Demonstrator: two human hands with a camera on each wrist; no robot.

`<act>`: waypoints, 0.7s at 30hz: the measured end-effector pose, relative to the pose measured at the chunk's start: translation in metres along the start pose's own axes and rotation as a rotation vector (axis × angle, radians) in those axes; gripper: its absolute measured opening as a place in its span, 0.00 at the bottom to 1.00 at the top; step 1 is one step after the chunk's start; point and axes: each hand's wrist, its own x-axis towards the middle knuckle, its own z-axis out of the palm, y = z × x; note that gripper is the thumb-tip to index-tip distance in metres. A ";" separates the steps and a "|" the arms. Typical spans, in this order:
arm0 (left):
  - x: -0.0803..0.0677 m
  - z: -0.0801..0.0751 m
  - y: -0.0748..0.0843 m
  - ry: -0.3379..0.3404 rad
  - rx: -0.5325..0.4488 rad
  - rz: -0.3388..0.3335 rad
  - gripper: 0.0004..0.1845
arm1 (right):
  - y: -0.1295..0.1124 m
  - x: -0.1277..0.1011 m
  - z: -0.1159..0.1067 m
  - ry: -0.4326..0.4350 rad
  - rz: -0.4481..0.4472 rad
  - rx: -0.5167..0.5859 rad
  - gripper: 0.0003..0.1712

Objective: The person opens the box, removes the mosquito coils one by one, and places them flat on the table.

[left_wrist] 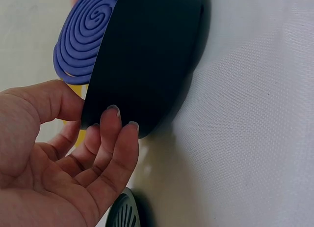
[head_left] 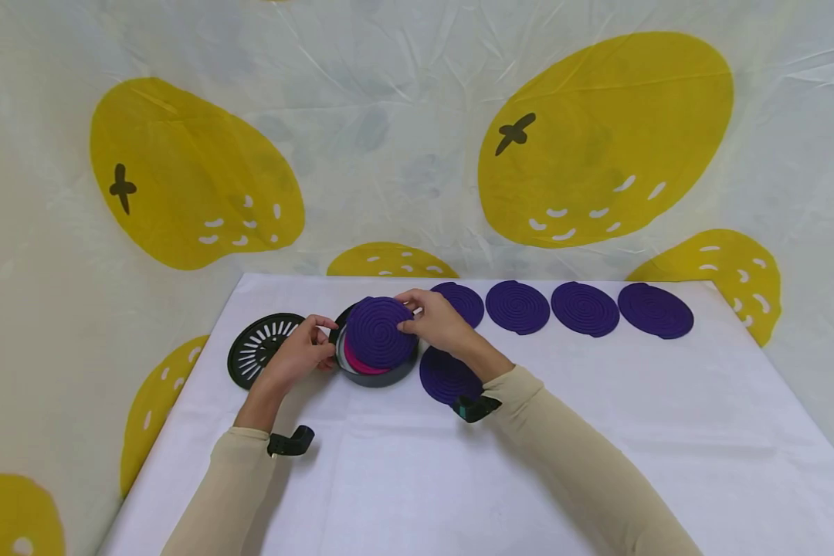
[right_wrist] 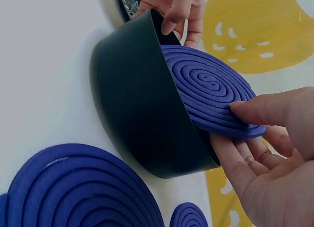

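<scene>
**Coil tilted on the tin's rim, both hands on the job**

The left hand (head_left: 299, 351) steadies the dark round tin (head_left: 378, 374) at its nine o'clock rim, thumb and fingertips curled on the wall, likely to stop it sliding; the right hand (head_left: 436, 320) pinches the purple coil (head_left: 378, 330) at three o'clock, tilted over the opening; the coil sits between the hands; five more coils (head_left: 584, 309) lie from twelve to three o'clock; the slotted lid (head_left: 257, 347) waits at nine.

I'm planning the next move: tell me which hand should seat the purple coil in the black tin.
Right, probably. The right hand already pinches the purple coil, tilted over the black tin. The left hand grips the tin's rim.
</scene>
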 end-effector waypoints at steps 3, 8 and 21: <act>0.000 0.000 0.000 0.000 -0.004 0.007 0.23 | 0.000 -0.003 -0.003 0.011 0.009 0.037 0.26; 0.000 0.001 0.001 0.002 -0.009 0.004 0.23 | 0.003 -0.005 -0.007 0.004 0.019 0.133 0.26; -0.001 0.000 -0.001 0.004 0.001 0.003 0.23 | 0.008 -0.010 -0.013 -0.001 -0.116 0.009 0.25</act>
